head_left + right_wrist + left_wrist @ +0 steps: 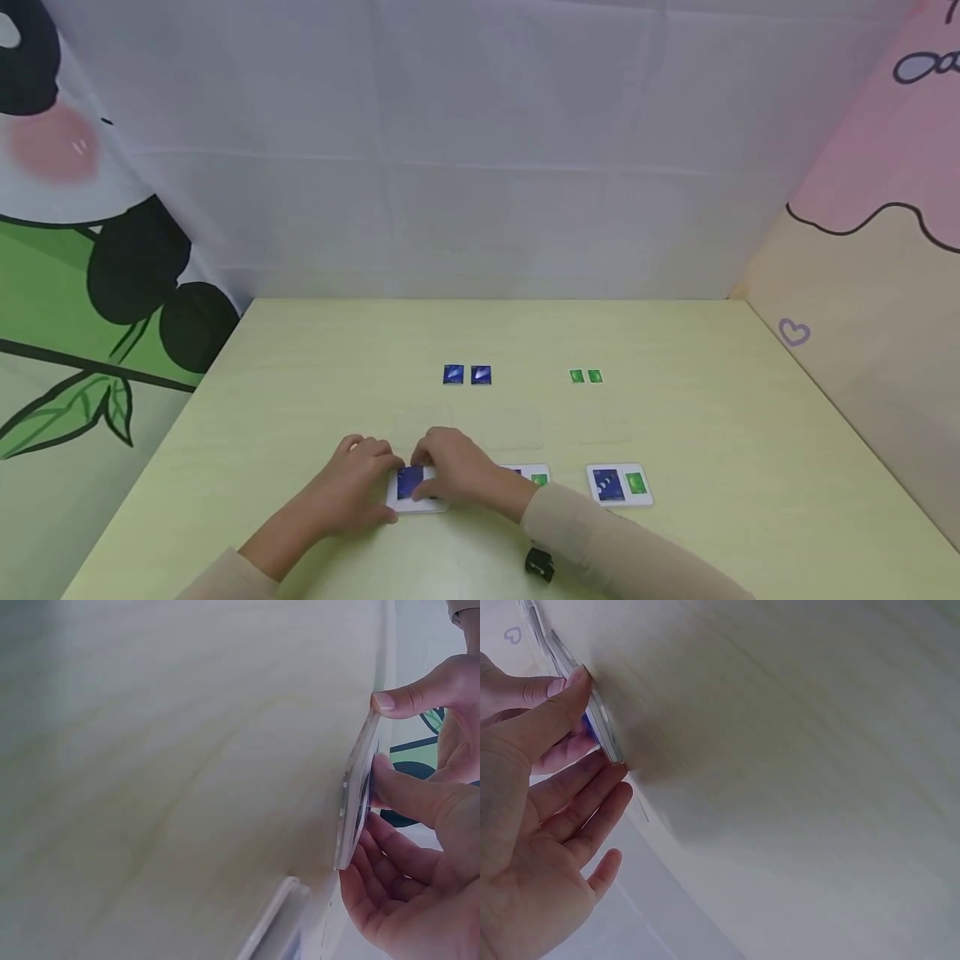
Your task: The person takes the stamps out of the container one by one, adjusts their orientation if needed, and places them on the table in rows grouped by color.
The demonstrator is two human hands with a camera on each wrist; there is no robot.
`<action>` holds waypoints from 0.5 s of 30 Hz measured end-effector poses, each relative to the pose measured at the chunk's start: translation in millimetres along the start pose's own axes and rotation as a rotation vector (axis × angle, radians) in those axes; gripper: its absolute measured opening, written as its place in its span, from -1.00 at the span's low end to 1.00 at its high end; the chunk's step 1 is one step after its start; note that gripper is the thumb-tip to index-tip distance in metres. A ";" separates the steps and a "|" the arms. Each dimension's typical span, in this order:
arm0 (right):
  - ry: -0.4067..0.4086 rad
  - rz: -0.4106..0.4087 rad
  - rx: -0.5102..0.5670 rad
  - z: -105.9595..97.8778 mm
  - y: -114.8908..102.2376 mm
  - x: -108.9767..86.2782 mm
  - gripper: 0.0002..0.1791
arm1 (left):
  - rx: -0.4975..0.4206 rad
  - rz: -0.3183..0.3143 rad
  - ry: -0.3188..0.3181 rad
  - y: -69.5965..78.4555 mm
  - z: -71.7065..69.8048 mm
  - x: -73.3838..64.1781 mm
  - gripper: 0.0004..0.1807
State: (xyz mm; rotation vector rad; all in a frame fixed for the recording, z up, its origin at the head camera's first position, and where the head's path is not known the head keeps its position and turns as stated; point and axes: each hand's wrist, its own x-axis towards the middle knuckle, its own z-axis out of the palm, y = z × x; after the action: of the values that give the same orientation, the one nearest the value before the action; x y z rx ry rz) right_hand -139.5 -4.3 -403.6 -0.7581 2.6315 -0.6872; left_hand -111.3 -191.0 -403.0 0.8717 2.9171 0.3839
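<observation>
A white rectangular card holder [419, 507] lies on the table with a small blue square card [409, 481] on its face. My left hand [355, 483] holds the holder at its left end, thumb at the near edge and fingers at the far edge. From the right, my right hand [459, 468] reaches over it, thumb and fingertips pinching at the near and far sides of the blue card. The left wrist view shows the holder's thin edge [609, 731] between the left thumb and fingers. The holder's right part is hidden under the right hand.
Two more white holders, one [619, 485] in full view and one [540, 475] partly behind the right wrist, carry blue and green cards. Farther back lie two blue cards [481, 375], two green cards [577, 377] and faint clear pieces [510, 427]. A small black object [539, 564] sits near the right forearm.
</observation>
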 end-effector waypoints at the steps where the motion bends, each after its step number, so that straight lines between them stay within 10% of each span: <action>1: 0.002 0.000 0.006 -0.2 0.0 -0.2 -0.60 | 0.000 -0.002 0.002 0.2 0.0 0.0 -0.42; 15: 0.041 0.019 0.096 0.4 -3.0 2.4 -0.77 | -0.011 -0.009 -0.008 0.5 -1.2 0.1 -0.43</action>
State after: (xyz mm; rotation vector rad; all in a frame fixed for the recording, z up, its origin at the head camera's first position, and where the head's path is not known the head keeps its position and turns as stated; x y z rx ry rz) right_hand -140.1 -8.1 -402.7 -0.6970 2.6172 -0.8258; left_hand -111.4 -190.8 -401.7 0.8558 2.9080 0.3950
